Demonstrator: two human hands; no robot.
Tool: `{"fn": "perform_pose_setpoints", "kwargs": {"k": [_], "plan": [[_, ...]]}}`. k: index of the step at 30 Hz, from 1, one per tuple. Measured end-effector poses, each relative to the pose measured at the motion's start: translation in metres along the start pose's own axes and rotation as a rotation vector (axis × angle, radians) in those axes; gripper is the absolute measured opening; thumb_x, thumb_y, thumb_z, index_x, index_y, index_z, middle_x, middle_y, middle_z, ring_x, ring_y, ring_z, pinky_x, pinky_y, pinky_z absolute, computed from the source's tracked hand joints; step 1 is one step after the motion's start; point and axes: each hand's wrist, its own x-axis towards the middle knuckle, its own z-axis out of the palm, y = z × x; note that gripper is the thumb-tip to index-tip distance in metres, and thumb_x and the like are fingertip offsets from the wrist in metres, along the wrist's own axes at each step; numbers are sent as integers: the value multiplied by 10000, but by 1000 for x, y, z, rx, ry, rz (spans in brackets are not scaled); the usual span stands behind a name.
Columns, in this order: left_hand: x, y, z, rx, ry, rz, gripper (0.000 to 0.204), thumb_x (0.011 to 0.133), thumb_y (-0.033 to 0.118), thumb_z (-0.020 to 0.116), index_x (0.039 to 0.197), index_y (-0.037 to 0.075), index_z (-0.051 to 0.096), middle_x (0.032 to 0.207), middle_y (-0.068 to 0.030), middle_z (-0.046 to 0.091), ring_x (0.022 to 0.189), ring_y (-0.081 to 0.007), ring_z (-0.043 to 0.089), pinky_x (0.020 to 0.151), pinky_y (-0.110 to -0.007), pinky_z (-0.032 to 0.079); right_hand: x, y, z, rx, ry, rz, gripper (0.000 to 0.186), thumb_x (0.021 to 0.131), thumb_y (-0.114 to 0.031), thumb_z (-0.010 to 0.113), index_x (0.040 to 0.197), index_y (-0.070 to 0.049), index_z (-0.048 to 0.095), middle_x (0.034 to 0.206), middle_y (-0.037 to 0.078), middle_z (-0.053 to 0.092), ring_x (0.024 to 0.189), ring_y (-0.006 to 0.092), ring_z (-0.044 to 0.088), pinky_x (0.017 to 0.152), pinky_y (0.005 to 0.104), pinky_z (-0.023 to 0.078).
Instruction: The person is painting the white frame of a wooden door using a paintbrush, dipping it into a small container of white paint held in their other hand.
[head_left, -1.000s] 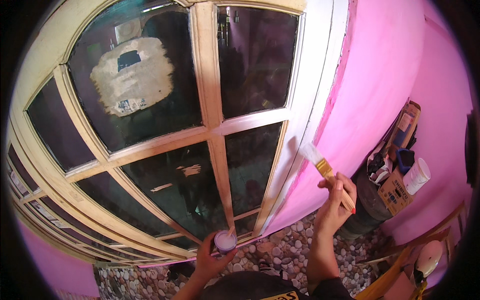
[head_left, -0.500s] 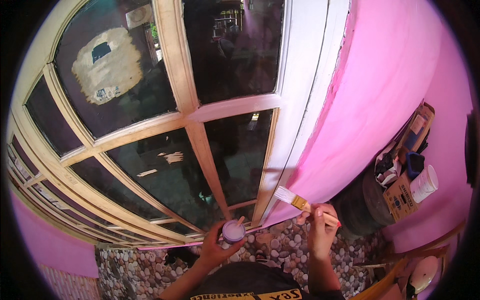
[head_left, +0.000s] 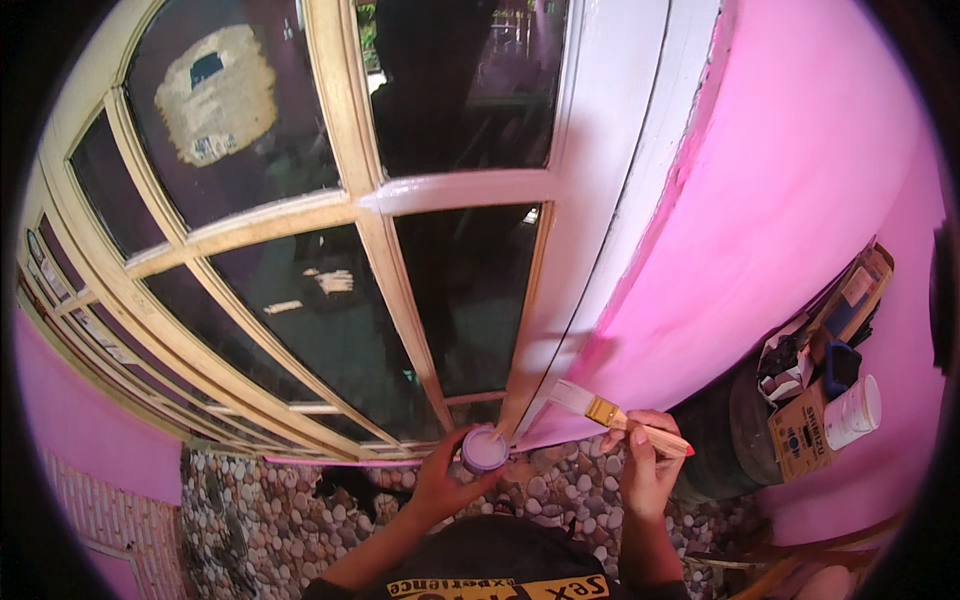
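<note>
My left hand (head_left: 440, 485) is closed round a small purple-rimmed cup (head_left: 484, 466) of pale paint, with a thin wooden stick (head_left: 497, 431) standing in it. In my right hand (head_left: 646, 472) is a flat paintbrush (head_left: 604, 411), gripped by its wooden handle. Its white bristles point left, close to the lower part of the white-painted window frame (head_left: 590, 215); whether they touch it I cannot tell. White also covers the crossbar (head_left: 465, 190) between the right-hand panes, while the bars (head_left: 275, 228) farther left are bare, yellowish wood.
A pink wall (head_left: 760, 200) runs along the frame's right side. At the right stand a dark drum (head_left: 725, 440), a cardboard box (head_left: 803, 435), and a white bucket (head_left: 853, 412). The floor (head_left: 290, 500) has a pebble pattern. Torn paper (head_left: 218, 95) clings to one pane.
My view has shifted slightly. The cup in my left hand has moved a little to the right and up. The paintbrush stays in my right hand, near the lower frame.
</note>
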Motion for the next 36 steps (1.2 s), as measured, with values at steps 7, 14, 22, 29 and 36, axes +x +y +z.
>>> {"fn": "perform_pose_setpoints", "kwargs": {"k": [7,14,22,29,36], "plan": [[4,-10,25,-41,49,19,757,769,201,898,1396,28,511,1285,-147,639,1203,-240,626,1036,-368,484,9,-13,-2,-35,-186,22,166,964,32,621,1124,47,581,937,126,639,800,195,675,735,332,562],[12,5,28,-25,-11,2,761,778,125,885,1407,27,469,1369,-151,585,1246,-249,592,1068,-387,465,20,-20,7,-337,-468,29,140,896,44,699,1033,26,677,909,111,711,771,122,673,711,247,520],[14,11,21,-57,7,30,757,777,148,888,1401,32,476,1359,-147,596,1252,-250,588,1069,-384,456,30,-24,28,-509,-563,71,129,902,10,695,1029,2,677,878,87,707,756,124,676,686,264,528],[16,13,0,-73,-24,36,755,779,181,890,1396,29,484,1345,-146,604,1243,-250,594,1065,-376,458,25,-28,54,-524,-587,64,122,894,10,691,1013,-1,672,864,82,704,768,125,684,690,268,531],[11,9,-28,-129,-65,14,754,777,193,892,1394,28,491,1333,-150,610,1229,-246,603,1051,-373,466,11,-33,82,-527,-538,104,130,897,17,690,1026,4,674,862,66,712,753,103,681,671,241,526]]}}
